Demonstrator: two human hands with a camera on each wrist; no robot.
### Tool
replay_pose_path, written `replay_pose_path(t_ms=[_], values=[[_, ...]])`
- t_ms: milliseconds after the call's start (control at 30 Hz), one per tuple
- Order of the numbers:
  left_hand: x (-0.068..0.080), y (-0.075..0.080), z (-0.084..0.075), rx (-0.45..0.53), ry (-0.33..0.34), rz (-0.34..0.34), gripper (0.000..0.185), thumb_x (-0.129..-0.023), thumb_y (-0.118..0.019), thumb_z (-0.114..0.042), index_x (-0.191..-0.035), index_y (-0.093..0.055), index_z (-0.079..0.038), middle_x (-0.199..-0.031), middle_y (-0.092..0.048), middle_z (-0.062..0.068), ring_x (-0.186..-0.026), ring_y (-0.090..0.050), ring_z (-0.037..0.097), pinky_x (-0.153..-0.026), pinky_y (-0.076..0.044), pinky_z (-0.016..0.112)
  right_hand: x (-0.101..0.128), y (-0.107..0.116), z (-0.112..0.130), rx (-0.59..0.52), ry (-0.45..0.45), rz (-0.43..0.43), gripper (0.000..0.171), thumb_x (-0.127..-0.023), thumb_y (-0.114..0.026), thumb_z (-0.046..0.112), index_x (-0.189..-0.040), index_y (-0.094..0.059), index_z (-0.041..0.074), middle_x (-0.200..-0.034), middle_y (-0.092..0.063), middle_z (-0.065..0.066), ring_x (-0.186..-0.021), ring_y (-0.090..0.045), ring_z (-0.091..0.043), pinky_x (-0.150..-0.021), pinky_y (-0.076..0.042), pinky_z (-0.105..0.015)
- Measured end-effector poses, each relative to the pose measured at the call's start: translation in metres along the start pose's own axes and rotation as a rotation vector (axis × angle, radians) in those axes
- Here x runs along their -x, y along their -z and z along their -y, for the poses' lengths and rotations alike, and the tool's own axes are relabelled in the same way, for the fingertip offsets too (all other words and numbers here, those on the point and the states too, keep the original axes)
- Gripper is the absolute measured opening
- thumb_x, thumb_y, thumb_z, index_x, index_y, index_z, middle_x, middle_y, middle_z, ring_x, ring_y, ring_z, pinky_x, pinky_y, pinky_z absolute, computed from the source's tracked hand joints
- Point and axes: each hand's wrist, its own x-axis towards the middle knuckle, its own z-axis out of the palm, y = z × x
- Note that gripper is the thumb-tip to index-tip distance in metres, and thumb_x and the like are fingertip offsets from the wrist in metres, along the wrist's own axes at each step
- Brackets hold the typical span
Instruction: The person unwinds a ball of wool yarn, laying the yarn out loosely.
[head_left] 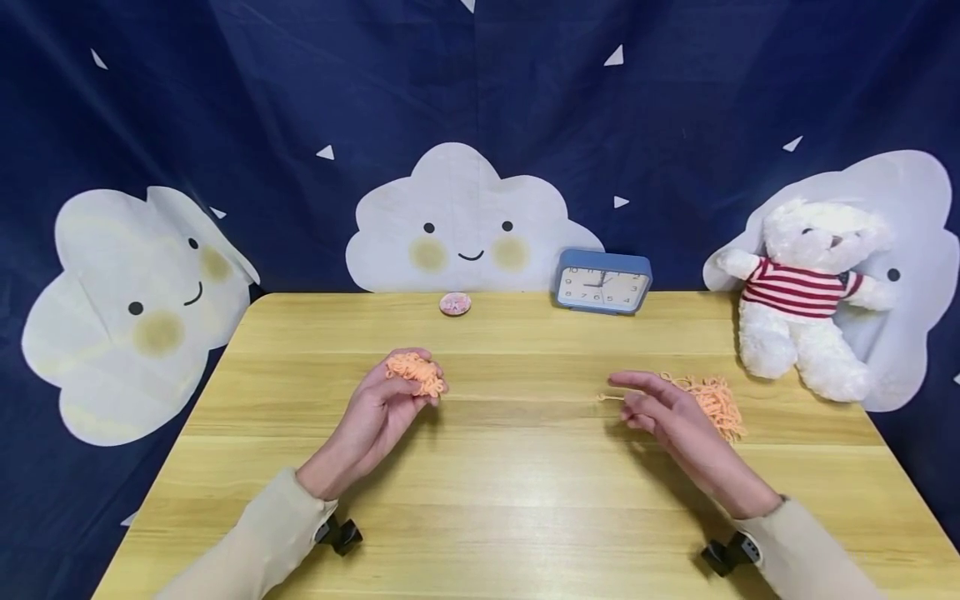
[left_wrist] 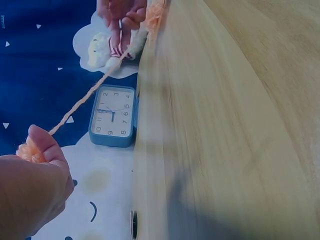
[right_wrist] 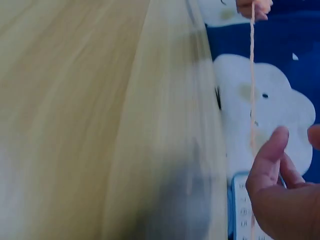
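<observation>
A small bundle of orange yarn (head_left: 415, 374) sits in my left hand (head_left: 386, 421), held between thumb and curled fingers. From it a single yarn strand (left_wrist: 85, 98) stretches fairly straight across to my right hand (head_left: 667, 421). In the right wrist view this strand runs behind the right hand (right_wrist: 282, 200), whose thumb and index finger stand apart. Those fingers are loosely bent beside the strand. Below and to the right of this hand, a loose pile of orange yarn (head_left: 720, 406) lies on the wooden table (head_left: 480, 500), partly hidden by the hand.
At the table's back edge stands a blue clock (head_left: 603, 282), with a small round pink object (head_left: 455, 304) left of it. A white teddy bear (head_left: 813, 292) in a striped shirt sits at the back right. Behind hangs a dark blue curtain (head_left: 285, 75) with cloud faces.
</observation>
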Motion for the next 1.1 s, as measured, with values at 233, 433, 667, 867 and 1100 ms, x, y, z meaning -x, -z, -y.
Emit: replay_pose_path(t_ms=[233, 433, 667, 867, 1100], values=[[0.0, -0.004, 0.001, 0.017, -0.005, 0.008, 0.039, -0.099, -0.037, 0.013, -0.133, -0.053, 0.002, -0.124, -0.056, 0.017, -0.107, -0.066, 0.032, -0.091, -0.056, 0.034, -0.019, -0.033, -0.001, 0.162, -0.054, 0.218, 0.049, -0.111, -0.063, 0.017, -0.157, -0.052, 0.004, -0.153, -0.056, -0.025, -0.116, -0.066, -0.041, -0.102, -0.057, -0.043], [-0.001, -0.003, 0.002, 0.012, -0.017, 0.02, 0.045, -0.098, -0.037, 0.013, -0.14, -0.049, 0.003, -0.119, -0.063, 0.019, -0.112, -0.065, 0.031, -0.097, -0.055, 0.033, -0.023, -0.045, -0.002, 0.158, -0.091, 0.428, 0.043, -0.112, -0.062, 0.016, -0.147, -0.056, -0.009, -0.131, -0.066, -0.03, -0.104, -0.069, -0.033, -0.089, -0.062, -0.039], [0.001, 0.0, 0.002, 0.025, -0.042, 0.003, 0.037, -0.098, -0.037, 0.013, -0.125, -0.059, 0.001, -0.126, -0.063, 0.016, -0.117, -0.064, 0.03, -0.108, -0.054, 0.035, -0.017, -0.033, 0.001, 0.182, -0.07, 0.333, 0.034, -0.111, -0.065, 0.017, -0.125, -0.064, -0.014, -0.106, -0.068, -0.023, -0.089, -0.066, -0.023, -0.08, -0.06, -0.034], [0.0, 0.001, 0.001, -0.016, -0.018, -0.023, 0.038, -0.099, -0.04, 0.01, -0.131, -0.058, 0.0, -0.122, -0.06, 0.013, -0.111, -0.065, 0.03, -0.095, -0.056, 0.034, -0.006, -0.017, 0.007, 0.144, -0.056, 0.158, 0.031, -0.111, -0.064, 0.017, -0.121, -0.066, -0.012, -0.102, -0.068, -0.015, -0.086, -0.064, -0.018, -0.078, -0.06, -0.031], [-0.002, 0.003, 0.003, -0.064, -0.025, -0.144, 0.033, -0.103, -0.048, 0.006, -0.134, -0.054, -0.004, -0.122, -0.059, 0.012, -0.099, -0.062, 0.025, -0.081, -0.056, 0.032, 0.006, 0.003, 0.007, 0.072, -0.035, 0.064, 0.019, -0.113, -0.062, 0.015, -0.116, -0.071, -0.001, -0.097, -0.067, -0.003, -0.081, -0.062, -0.012, -0.073, -0.058, -0.026]])
